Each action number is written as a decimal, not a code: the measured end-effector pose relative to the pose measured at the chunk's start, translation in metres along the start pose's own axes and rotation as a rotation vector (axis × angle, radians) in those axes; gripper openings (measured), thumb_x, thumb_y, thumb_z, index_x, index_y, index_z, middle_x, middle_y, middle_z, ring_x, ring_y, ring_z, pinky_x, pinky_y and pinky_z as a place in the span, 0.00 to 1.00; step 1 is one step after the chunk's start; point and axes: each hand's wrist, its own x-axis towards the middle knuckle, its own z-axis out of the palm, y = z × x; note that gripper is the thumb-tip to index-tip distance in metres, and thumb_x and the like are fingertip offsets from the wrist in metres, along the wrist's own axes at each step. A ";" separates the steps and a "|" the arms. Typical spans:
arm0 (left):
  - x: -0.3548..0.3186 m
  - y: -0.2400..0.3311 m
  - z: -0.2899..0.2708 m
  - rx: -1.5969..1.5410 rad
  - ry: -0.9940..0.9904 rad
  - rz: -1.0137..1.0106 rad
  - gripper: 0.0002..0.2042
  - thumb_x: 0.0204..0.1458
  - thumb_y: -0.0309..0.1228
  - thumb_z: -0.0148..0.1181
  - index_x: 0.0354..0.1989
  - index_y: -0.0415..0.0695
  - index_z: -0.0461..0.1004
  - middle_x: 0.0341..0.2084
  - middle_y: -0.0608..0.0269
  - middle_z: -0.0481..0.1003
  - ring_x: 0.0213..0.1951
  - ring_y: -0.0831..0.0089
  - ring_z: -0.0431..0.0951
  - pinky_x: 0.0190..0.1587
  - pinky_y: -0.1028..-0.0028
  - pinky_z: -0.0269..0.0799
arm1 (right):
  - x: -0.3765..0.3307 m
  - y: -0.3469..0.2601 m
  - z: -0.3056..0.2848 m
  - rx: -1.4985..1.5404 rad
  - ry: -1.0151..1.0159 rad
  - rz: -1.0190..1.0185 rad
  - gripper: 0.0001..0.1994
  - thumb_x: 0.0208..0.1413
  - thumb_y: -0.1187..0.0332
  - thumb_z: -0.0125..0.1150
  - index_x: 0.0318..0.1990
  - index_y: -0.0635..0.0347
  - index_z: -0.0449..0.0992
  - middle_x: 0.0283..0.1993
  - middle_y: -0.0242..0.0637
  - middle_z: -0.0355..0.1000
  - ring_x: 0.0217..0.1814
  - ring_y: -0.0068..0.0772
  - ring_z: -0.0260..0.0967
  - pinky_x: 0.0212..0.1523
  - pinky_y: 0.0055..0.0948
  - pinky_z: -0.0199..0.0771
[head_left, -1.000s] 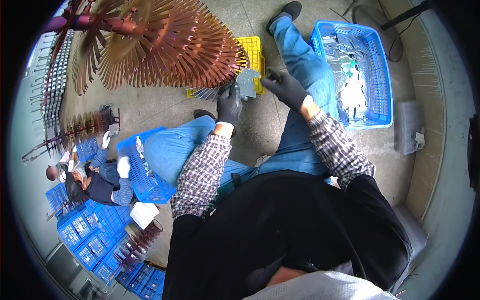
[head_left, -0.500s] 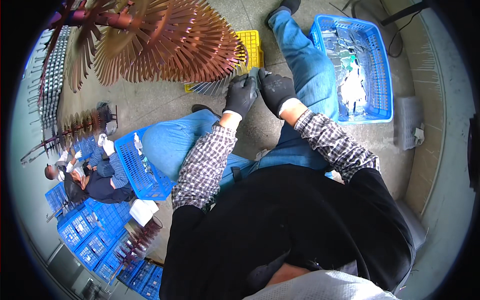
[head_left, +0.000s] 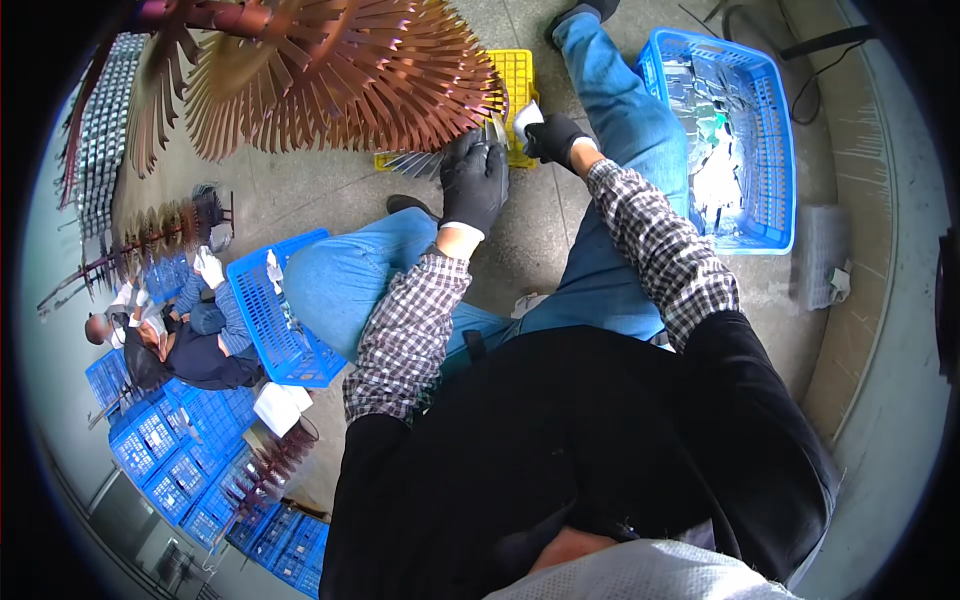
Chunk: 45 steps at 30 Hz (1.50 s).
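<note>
Upper centre, my left hand (head_left: 476, 182) pinches a grey metal plate (head_left: 492, 130) at the copper fin rack (head_left: 340, 75); my right hand (head_left: 553, 138) grips a white piece (head_left: 526, 114). I judge many plates left in the blue crate (head_left: 770, 150).

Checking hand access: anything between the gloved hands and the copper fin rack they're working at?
Nothing visible. The left hand is already on the grey plates at the rack's lower edge; the right hand holds a small white piece right beside them.

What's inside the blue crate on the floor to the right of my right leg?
The blue crate holds a loose pile of flat silvery-grey pieces with white and greenish bits among them. Whatever lies under the pile, and the crate's bottom, is covered.
</note>
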 end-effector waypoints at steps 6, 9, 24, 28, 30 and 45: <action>-0.007 -0.016 0.001 0.146 0.076 0.065 0.13 0.59 0.32 0.58 0.46 0.38 0.81 0.50 0.47 0.79 0.47 0.47 0.78 0.53 0.57 0.71 | 0.000 -0.019 0.008 -0.054 0.009 0.035 0.22 0.59 0.54 0.57 0.37 0.68 0.84 0.30 0.45 0.82 0.30 0.46 0.79 0.33 0.38 0.78; -0.010 -0.016 -0.002 0.204 0.071 0.029 0.14 0.58 0.33 0.59 0.48 0.39 0.81 0.51 0.47 0.78 0.50 0.47 0.77 0.56 0.55 0.69 | 0.000 -0.028 0.013 -0.080 0.018 0.050 0.25 0.60 0.51 0.55 0.37 0.69 0.84 0.30 0.44 0.82 0.31 0.46 0.80 0.35 0.38 0.78; -0.013 -0.028 0.001 0.262 0.053 0.021 0.16 0.59 0.35 0.58 0.51 0.40 0.80 0.54 0.48 0.77 0.51 0.47 0.76 0.58 0.54 0.68 | 0.003 -0.040 0.027 -0.125 0.106 0.006 0.29 0.64 0.46 0.48 0.40 0.68 0.84 0.37 0.51 0.82 0.40 0.56 0.80 0.41 0.46 0.77; -0.002 -0.015 0.005 0.259 0.045 0.058 0.17 0.59 0.35 0.58 0.53 0.41 0.79 0.53 0.48 0.77 0.51 0.47 0.76 0.57 0.54 0.68 | 0.020 -0.008 0.021 -0.270 0.122 -0.139 0.29 0.64 0.47 0.47 0.41 0.67 0.84 0.38 0.54 0.82 0.42 0.59 0.79 0.43 0.48 0.76; 0.000 -0.013 0.003 0.267 0.048 0.061 0.17 0.59 0.35 0.58 0.53 0.41 0.79 0.53 0.48 0.77 0.50 0.47 0.76 0.57 0.54 0.68 | 0.025 -0.004 0.023 -0.323 0.116 -0.195 0.29 0.64 0.47 0.46 0.41 0.66 0.84 0.39 0.55 0.82 0.42 0.60 0.79 0.43 0.49 0.76; 0.010 -0.020 0.010 0.438 0.052 0.011 0.16 0.61 0.38 0.54 0.52 0.44 0.79 0.48 0.50 0.79 0.45 0.49 0.79 0.48 0.54 0.72 | 0.005 -0.017 0.025 -0.434 0.212 -0.344 0.22 0.62 0.53 0.52 0.39 0.67 0.81 0.37 0.57 0.81 0.39 0.65 0.77 0.39 0.51 0.74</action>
